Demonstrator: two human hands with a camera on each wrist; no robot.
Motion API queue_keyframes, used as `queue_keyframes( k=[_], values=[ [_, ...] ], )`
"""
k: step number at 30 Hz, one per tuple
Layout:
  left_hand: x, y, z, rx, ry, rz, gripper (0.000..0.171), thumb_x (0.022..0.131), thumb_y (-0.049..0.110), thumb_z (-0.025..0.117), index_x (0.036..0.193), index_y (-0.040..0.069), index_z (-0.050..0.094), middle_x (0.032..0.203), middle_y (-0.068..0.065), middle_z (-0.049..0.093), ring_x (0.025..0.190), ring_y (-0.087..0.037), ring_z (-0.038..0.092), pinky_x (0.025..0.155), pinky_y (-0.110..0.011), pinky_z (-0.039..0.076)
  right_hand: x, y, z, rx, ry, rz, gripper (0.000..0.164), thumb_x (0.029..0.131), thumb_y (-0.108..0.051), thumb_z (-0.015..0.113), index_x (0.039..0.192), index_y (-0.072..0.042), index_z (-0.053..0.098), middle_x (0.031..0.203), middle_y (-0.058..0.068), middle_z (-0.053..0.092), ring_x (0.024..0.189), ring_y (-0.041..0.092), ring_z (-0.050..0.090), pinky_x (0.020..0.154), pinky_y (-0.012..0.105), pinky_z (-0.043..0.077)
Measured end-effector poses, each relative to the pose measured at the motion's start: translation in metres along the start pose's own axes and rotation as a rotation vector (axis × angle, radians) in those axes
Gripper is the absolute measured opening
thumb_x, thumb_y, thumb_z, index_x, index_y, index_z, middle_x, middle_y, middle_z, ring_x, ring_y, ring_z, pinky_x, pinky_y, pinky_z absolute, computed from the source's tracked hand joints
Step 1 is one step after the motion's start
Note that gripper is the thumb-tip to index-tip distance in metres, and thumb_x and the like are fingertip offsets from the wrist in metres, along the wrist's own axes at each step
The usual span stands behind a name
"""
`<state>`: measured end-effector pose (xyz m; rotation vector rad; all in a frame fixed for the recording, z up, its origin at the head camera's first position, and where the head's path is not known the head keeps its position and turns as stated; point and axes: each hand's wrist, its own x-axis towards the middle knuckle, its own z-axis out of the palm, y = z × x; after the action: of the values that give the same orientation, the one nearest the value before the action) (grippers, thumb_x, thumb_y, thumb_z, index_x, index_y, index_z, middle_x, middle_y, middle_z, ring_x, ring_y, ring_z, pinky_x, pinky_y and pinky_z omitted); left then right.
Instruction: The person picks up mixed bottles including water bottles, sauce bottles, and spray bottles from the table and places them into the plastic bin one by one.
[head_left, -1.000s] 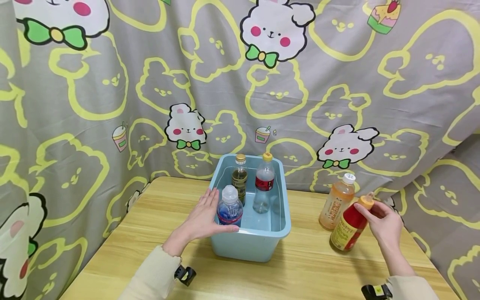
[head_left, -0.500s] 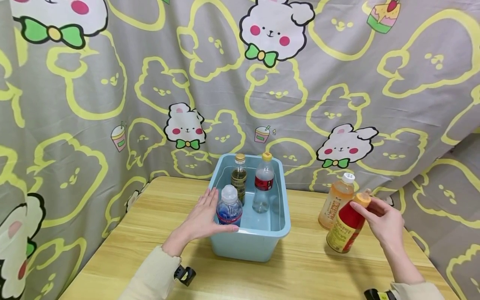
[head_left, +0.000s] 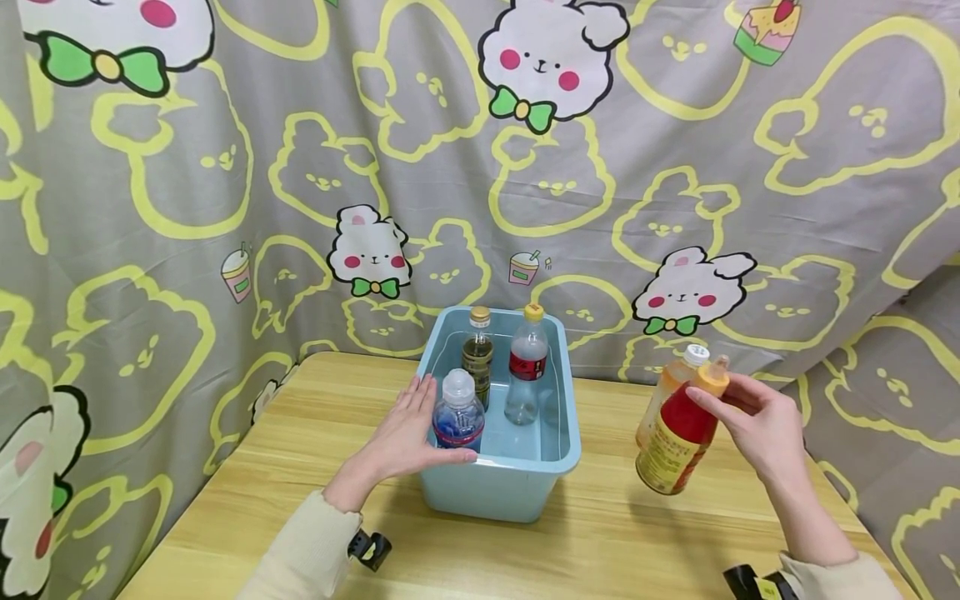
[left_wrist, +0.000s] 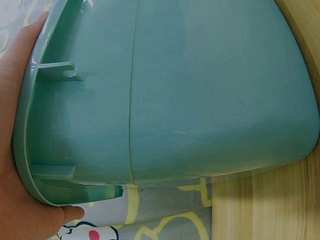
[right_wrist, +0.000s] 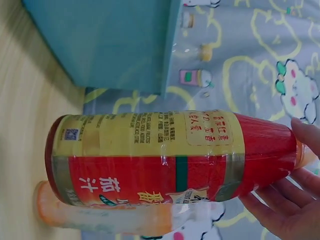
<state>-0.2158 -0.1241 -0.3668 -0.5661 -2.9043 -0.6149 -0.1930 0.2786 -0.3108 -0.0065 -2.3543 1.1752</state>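
My right hand grips a red ketchup bottle by its neck, just under the orange cap. The bottle leans, its base over the table with a shadow below it; its yellow and red label shows in the right wrist view. Right behind it stands an orange drink bottle with a white cap, partly hidden. My left hand rests on the near left corner of a light blue plastic bin, fingers straight along the left rim and thumb along the front rim. In the left wrist view the bin's outer wall fills most of the picture.
Inside the bin stand a blue-labelled bottle with a clear cap, a dark bottle with a gold cap, and a clear bottle with a red label. A patterned curtain hangs behind the wooden table.
My right hand has moved left with the ketchup bottle, its base shifting left and slightly up in the head view. The orange drink bottle is now more covered by it. My left hand stays put.
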Motion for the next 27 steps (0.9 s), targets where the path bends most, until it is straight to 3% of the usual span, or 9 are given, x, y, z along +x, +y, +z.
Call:
queue_keyframes(
  k=[14, 27],
  values=[
    [-0.001, 0.001, -0.001, -0.006, -0.009, -0.004, 0.12, 0.062, 0.077, 0.051, 0.139, -0.005, 0.011, 0.145, -0.019, 0.008, 0.133, -0.03, 0.001, 0.106, -0.041, 0.006, 0.006, -0.046, 0.001, 0.013, -0.018, -0.109, 0.04, 0.075, -0.027, 0.072, 0.105, -0.002, 0.062, 0.079, -0.018, 0.06, 0.07, -0.004, 0.058, 0.06, 0.012, 0.044],
    [-0.001, 0.001, -0.001, -0.006, -0.015, -0.007, 0.12, 0.062, 0.077, 0.051, 0.139, -0.004, 0.01, 0.145, -0.019, 0.008, 0.133, -0.029, 0.0, 0.106, -0.04, 0.005, 0.016, -0.086, 0.005, 0.103, -0.008, -0.16, 0.032, 0.074, -0.023, 0.072, 0.1, -0.007, 0.064, 0.078, -0.015, 0.063, 0.07, 0.002, 0.06, 0.06, 0.013, 0.045]
  ],
)
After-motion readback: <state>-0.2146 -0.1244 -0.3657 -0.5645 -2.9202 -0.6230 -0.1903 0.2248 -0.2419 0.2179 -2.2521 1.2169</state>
